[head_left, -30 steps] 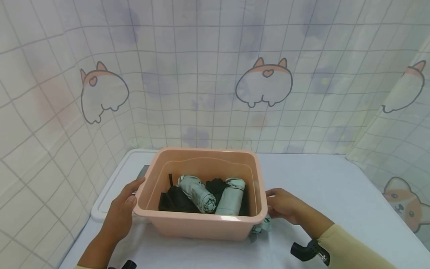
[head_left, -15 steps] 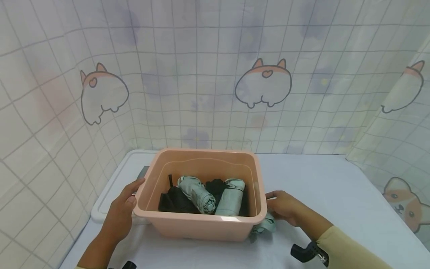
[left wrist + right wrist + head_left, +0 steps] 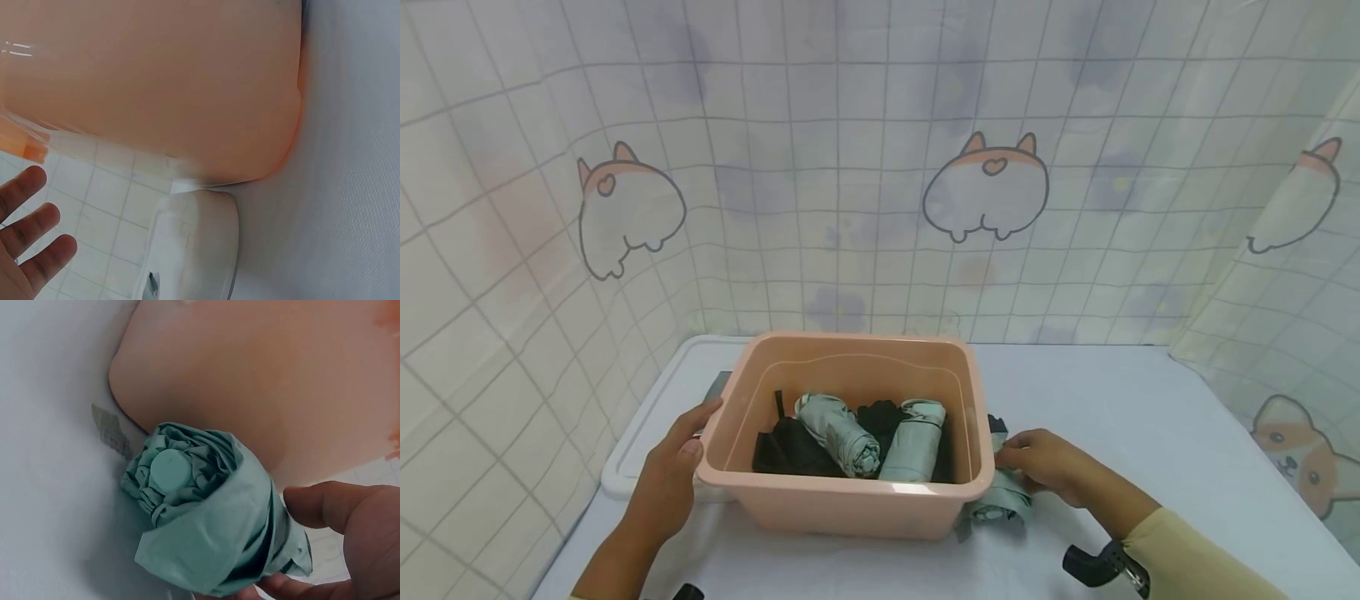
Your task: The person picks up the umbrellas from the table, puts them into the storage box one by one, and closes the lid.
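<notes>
White bench (image 3: 1150,417), corgi-print curtain behind. Right hand (image 3: 1045,467) fingers curled round folded umbrella (image 3: 212,531) beside bin (image 3: 850,508): light, soft, slippery fabric; grip mid-roll. Left hand (image 3: 666,483) flat against bin.

A white table (image 3: 1150,417) carries a peach bin (image 3: 850,504), a folded umbrella (image 3: 1000,504) and a white lid (image 3: 640,433).

— Walls?
— Pale grid-patterned curtain (image 3: 850,208) on three sides, printed with cartoon corgis (image 3: 987,187).
— Furniture?
— One white surface (image 3: 1135,417), cloth-covered. Light even and soft.
</notes>
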Tool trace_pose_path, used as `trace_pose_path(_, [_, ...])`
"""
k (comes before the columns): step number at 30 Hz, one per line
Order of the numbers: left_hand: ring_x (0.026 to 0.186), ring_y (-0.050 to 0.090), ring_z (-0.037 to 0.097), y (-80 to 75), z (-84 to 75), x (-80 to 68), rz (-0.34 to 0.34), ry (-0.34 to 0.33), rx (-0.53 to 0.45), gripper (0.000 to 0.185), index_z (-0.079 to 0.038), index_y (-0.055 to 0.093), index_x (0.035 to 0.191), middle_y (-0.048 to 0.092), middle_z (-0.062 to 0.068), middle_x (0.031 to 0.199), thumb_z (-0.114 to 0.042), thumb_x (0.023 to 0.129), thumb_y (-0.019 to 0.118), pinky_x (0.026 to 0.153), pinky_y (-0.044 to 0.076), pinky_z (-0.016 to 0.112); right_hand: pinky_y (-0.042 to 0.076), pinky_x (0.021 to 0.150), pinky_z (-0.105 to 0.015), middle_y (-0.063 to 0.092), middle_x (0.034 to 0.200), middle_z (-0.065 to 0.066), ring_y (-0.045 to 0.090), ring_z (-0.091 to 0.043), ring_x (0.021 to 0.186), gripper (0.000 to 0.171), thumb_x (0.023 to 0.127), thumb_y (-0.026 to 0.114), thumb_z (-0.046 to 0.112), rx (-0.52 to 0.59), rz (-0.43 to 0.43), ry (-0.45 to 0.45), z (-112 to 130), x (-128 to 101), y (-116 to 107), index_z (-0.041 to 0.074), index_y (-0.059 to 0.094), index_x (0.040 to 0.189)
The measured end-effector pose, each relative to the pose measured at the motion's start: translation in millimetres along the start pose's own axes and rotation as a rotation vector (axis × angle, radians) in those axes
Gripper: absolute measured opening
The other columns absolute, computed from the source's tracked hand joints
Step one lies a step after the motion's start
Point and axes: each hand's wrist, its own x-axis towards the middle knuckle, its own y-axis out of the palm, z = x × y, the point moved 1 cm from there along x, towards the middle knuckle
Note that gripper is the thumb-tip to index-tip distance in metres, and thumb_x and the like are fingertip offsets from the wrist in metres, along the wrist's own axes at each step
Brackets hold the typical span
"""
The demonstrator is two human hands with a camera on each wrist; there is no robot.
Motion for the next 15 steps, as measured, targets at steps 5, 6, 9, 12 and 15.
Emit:
trace_pose_path(5, [0.126, 0.052, 0.045, -0.4, 0.5, -0.1, 0.001, 0.0, 0.003, 0.05, -0.026, 0.04, 0.158, 0.052, 0.02, 0.143, -0.029, 0.111, 0.022, 0.096, 0.041, 0.073, 0.056, 0.078, -0.041, 0.06, 0.105, -0.015, 0.058, -0.027, 0.094, 0.053, 0.09, 0.076, 0.037, 0.018, 0.007, 0.02, -8, 6, 2, -0.007, 0.062, 0.115])
trace_pose_path(6, [0.126, 0.052, 0.045, -0.4, 0.6, -0.2, 0.0, 0.002, 0.003, 0.05, -0.026, 0.04, 0.158, 0.052, 0.02, 0.143, -0.028, 0.111, 0.022, 0.096, 0.041, 0.073, 0.055, 0.075, -0.038, 0.059, 0.102, -0.014, 0.056, -0.027, 0.092, 0.051, 0.089, 0.077, 0.038, 0.019, 0.005, 0.022, -10, 7, 3, -0.006, 0.063, 0.111])
trace_pose_path(9, [0.126, 0.053, 0.045, -0.4, 0.8, -0.6, -0.001, 0.0, 0.002, 0.05, -0.027, 0.039, 0.158, 0.052, 0.019, 0.143, -0.029, 0.111, 0.022, 0.096, 0.041, 0.073, 0.051, 0.069, -0.035, 0.057, 0.096, -0.012, 0.054, -0.025, 0.088, 0.046, 0.089, 0.078, 0.038, 0.033, 0.002, 0.027, -15, 9, 4, -0.002, 0.062, 0.104])
trace_pose_path(12, [0.124, 0.055, 0.044, -0.1, 1.5, -0.5, -0.007, 0.01, -0.008, 0.05, -0.027, 0.04, 0.158, 0.052, 0.019, 0.143, -0.028, 0.11, 0.023, 0.095, 0.042, 0.072, 0.05, 0.069, -0.034, 0.054, 0.094, -0.012, 0.053, -0.025, 0.089, 0.043, 0.089, 0.078, 0.036, 0.059, 0.009, 0.026, -18, 11, 4, -0.001, 0.063, 0.104])
trace_pose_path(15, [0.121, 0.056, 0.043, 0.4, 2.4, 0.2, -0.013, 0.022, -0.011, 0.05, -0.027, 0.04, 0.157, 0.053, 0.019, 0.142, -0.026, 0.11, 0.023, 0.094, 0.043, 0.071, 0.054, 0.079, -0.039, 0.056, 0.104, -0.016, 0.055, -0.03, 0.099, 0.052, 0.088, 0.079, 0.036, 0.092, 0.022, 0.028, -20, 12, 2, -0.005, 0.063, 0.114])
